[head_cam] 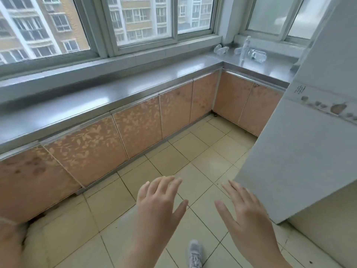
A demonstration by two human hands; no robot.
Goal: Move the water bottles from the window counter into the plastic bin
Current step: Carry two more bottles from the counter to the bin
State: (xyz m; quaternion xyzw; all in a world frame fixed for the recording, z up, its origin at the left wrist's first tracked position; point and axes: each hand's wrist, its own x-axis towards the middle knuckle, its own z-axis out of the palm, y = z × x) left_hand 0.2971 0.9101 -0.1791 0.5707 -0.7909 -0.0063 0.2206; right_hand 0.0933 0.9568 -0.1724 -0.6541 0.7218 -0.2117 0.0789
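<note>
Holding nothing, left hand (160, 202) and right hand (245, 213) were spread; bottles (257, 55) lay sideways, one upright bottle (245, 47), at the counter's (135, 89) far corner.

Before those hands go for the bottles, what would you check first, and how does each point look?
1. Both hands free: left hand and right hand have straight fingers and hold nothing. Ok.
2. Bottles located: water bottles sit at the far corner of the window counter. Ok.
3. Bottles within reach: hands are far from them, over the floor. Not ok.
4. Upright or lying: one bottle stands, others seem to lie down. Blurred, cannot tell.
5. Plastic bin in sight: not visible. Cannot tell.
</note>
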